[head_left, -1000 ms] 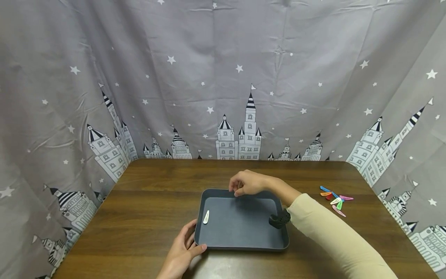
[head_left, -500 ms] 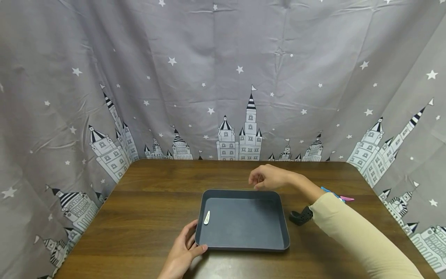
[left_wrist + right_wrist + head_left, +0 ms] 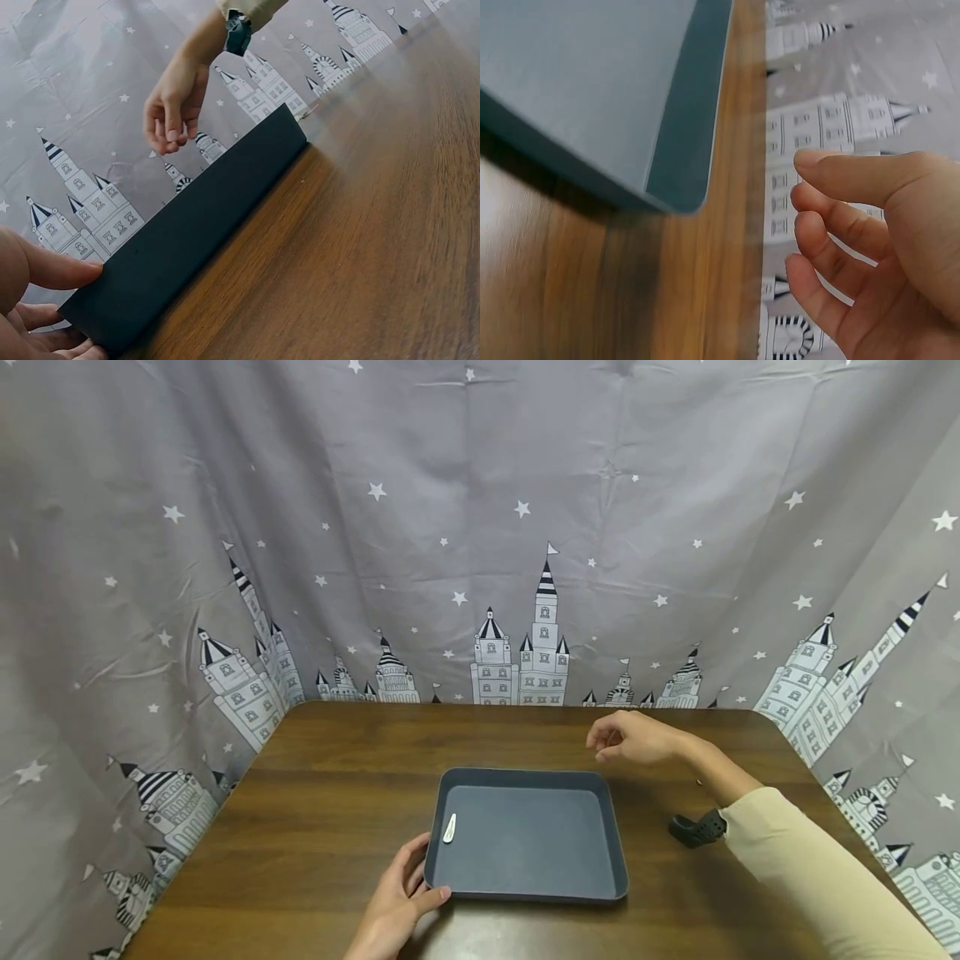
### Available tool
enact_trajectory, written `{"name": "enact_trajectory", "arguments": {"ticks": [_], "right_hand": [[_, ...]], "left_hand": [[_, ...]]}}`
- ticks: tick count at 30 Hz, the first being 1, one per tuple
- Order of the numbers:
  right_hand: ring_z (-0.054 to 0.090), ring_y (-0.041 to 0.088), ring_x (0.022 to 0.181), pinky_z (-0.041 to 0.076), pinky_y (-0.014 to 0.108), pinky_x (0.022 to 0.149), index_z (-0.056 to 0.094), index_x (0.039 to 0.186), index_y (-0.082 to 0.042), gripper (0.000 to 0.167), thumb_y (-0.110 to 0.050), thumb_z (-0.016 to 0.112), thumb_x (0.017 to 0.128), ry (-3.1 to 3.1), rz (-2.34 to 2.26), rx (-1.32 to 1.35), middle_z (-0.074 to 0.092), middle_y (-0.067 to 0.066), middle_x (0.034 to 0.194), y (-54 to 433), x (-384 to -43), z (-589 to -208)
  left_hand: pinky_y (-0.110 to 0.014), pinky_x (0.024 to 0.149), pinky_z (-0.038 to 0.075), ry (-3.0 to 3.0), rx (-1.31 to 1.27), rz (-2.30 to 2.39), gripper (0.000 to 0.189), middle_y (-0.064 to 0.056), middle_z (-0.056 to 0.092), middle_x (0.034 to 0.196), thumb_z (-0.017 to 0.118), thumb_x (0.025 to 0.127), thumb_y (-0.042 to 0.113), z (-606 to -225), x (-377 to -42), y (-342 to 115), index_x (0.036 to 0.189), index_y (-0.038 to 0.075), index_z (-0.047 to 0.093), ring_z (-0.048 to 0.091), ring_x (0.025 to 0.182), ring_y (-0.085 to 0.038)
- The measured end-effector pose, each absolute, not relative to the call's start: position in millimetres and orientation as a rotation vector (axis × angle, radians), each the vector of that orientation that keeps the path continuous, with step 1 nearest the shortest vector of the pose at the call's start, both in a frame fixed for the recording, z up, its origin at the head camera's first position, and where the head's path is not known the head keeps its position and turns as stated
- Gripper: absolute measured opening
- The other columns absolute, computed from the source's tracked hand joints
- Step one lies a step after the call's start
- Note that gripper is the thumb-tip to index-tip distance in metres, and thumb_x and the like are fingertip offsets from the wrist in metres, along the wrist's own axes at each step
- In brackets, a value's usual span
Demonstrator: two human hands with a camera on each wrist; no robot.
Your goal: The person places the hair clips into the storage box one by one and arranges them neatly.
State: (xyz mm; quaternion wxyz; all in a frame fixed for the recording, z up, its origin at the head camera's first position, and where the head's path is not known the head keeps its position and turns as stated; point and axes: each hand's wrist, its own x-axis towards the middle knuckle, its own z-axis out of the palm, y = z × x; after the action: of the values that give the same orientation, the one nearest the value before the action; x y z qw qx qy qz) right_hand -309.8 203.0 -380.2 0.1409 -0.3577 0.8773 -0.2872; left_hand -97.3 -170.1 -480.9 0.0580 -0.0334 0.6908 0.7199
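Observation:
A grey rectangular tray [image 3: 536,843] lies on the wooden table, with one white snap hair clip [image 3: 450,828] inside near its left wall. My left hand [image 3: 396,895] grips the tray's front left corner; the thumb presses the rim and the fingers sit against the outer side. In the left wrist view the dark tray wall [image 3: 202,221] runs away from that hand. Beyond the tray's back right corner hovers my right hand [image 3: 630,737], fingers loosely curled. Nothing shows between thumb and fingers of the right hand [image 3: 877,255] in the right wrist view.
The brown wooden table [image 3: 330,802] extends on all sides of the tray. A grey curtain [image 3: 390,568] with printed castles and stars hangs behind it. A black strap device [image 3: 697,829] sits on the right wrist. The right forearm covers the table's right part.
My right hand has moved right, from over the tray's back edge to beyond its back right corner. The colourful hair clips at right are now hidden by the arm. The left hand stays put.

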Motion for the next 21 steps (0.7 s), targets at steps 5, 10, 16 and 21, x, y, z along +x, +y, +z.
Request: {"name": "enact_trajectory", "arguments": {"ticks": [5, 10, 16, 21], "right_hand": [[0.064, 0.017, 0.085, 0.055, 0.033, 0.074, 0.072, 0.104, -0.007, 0.013, -0.004, 0.075, 0.092, 2.562, -0.85, -1.008, 0.067, -0.003, 0.089, 225.2, -310.4, -378.7], [0.065, 0.021, 0.087, 0.055, 0.033, 0.076, 0.071, 0.104, -0.005, 0.014, -0.001, 0.075, 0.092, 2.576, -0.897, -0.927, 0.064, -0.001, 0.087, 245.2, -307.4, -377.4], [0.064, 0.027, 0.093, 0.055, 0.04, 0.08, 0.071, 0.108, -0.005, 0.014, -0.007, 0.075, 0.095, 2.57, -0.943, -0.753, 0.067, 0.004, 0.094, 265.6, -302.1, -378.9], [0.062, 0.031, 0.095, 0.055, 0.038, 0.08, 0.069, 0.11, -0.003, 0.013, -0.005, 0.071, 0.097, 2.536, -1.021, -0.63, 0.067, 0.011, 0.097, 284.5, -296.0, -381.6]], "left_hand": [[-0.047, 0.116, 0.036, 2.116, -0.084, 2.192, 0.083, -0.037, 0.029, 0.158, 0.071, 0.083, -0.018, -479.7, -97.4, -170.0, 0.154, -0.01, 0.029, 0.033, 0.145, -0.048], [-0.046, 0.116, 0.037, 2.114, -0.073, 2.198, 0.083, -0.037, 0.03, 0.157, 0.071, 0.083, -0.018, -478.9, -98.0, -169.3, 0.154, -0.01, 0.029, 0.033, 0.145, -0.048], [-0.046, 0.116, 0.036, 2.103, -0.094, 2.199, 0.084, -0.037, 0.029, 0.158, 0.071, 0.082, -0.019, -480.3, -97.7, -168.7, 0.154, -0.009, 0.029, 0.031, 0.146, -0.048], [-0.045, 0.116, 0.037, 2.109, -0.106, 2.2, 0.084, -0.036, 0.029, 0.158, 0.072, 0.082, -0.019, -481.0, -98.1, -168.8, 0.154, -0.008, 0.03, 0.031, 0.146, -0.047]]}}
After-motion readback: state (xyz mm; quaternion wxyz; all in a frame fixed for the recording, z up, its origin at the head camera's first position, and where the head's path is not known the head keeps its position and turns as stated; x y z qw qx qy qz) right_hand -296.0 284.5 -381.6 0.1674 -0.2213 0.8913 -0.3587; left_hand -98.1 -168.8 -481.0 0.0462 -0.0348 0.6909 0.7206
